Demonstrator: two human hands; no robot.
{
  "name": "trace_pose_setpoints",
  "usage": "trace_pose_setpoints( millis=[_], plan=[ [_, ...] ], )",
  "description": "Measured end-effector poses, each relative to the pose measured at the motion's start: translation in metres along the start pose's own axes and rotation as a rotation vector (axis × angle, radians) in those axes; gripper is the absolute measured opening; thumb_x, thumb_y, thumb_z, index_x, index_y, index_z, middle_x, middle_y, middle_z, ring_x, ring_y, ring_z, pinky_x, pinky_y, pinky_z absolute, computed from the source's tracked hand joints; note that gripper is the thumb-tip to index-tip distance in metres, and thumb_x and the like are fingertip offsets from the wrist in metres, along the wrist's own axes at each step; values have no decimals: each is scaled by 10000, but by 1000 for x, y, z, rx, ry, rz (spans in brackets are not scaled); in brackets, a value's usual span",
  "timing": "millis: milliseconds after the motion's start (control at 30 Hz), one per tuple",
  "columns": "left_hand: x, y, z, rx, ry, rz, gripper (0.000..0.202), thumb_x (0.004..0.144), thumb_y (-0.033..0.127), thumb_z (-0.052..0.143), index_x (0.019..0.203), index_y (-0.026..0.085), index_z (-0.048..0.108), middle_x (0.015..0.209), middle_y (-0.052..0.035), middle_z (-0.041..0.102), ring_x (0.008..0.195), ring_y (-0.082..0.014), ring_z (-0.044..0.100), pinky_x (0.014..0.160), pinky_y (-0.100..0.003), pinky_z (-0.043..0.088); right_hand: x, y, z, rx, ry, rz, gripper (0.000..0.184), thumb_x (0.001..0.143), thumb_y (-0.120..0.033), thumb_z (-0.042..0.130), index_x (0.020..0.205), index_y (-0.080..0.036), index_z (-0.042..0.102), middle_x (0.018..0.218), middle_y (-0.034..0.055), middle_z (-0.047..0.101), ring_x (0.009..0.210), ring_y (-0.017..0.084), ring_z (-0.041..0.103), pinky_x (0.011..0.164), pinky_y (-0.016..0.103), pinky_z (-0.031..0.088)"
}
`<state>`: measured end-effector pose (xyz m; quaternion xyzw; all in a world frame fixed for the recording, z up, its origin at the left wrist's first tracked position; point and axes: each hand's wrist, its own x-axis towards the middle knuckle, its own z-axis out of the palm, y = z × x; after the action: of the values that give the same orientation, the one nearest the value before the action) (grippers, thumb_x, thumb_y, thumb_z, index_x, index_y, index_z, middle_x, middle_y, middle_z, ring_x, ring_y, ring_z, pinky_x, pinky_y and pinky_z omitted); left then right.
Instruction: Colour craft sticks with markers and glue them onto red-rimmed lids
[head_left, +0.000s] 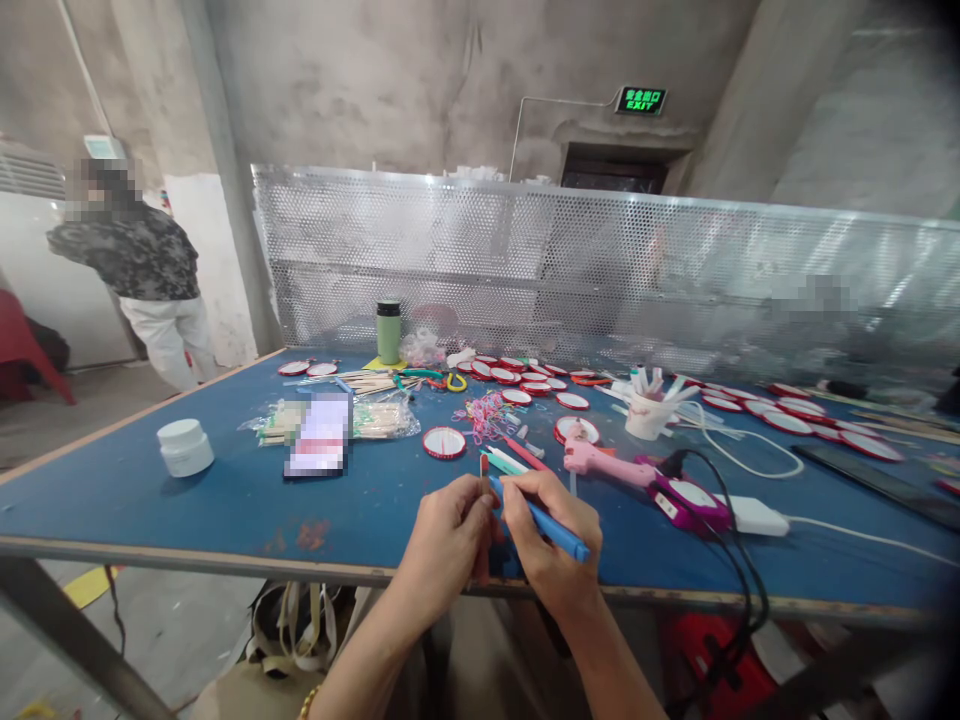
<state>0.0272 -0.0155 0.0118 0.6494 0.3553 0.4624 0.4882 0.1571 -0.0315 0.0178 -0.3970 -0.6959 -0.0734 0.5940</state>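
Observation:
My left hand [444,540] is closed around a thin wooden stick [484,463] whose tip pokes up above the fingers. My right hand [551,545] grips a blue marker pen [544,520], its tip pressed against the stick near my left fingers. Both hands hover over the front edge of the blue table [187,500]. Just beyond them lie loose coloured sticks [514,455] and a pink glue gun [600,460].
Several red-rimmed round discs [444,442] are scattered across the table, with a white jar [184,446], a phone [319,437], bagged sticks [379,415], a green flask [388,332], a cup of pens [646,412], a white charger with cables [754,515]. A perforated metal screen [600,270] backs the table. A person [142,270] stands at left.

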Motion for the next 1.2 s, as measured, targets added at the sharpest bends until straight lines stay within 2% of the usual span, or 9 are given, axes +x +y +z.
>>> trace_pose_setpoints(
  millis=[400,1200],
  plan=[
    [0,1,0,-3,-4,-14,204,908,308,455,748,195,515,472,61,516,328,-91,454,373,-188,301,0,0,-1,-4,14,18,131,903,-183,565,788,-196,627,563,-48,594,472,94,561,524,215,441],
    [0,0,-1,3,-4,3,238,912,347,457,740,194,518,469,60,504,341,-98,486,378,-195,312,2,-2,-1,-33,5,-8,145,905,-190,554,778,-196,624,553,-47,602,458,95,565,506,214,440]
  ],
)
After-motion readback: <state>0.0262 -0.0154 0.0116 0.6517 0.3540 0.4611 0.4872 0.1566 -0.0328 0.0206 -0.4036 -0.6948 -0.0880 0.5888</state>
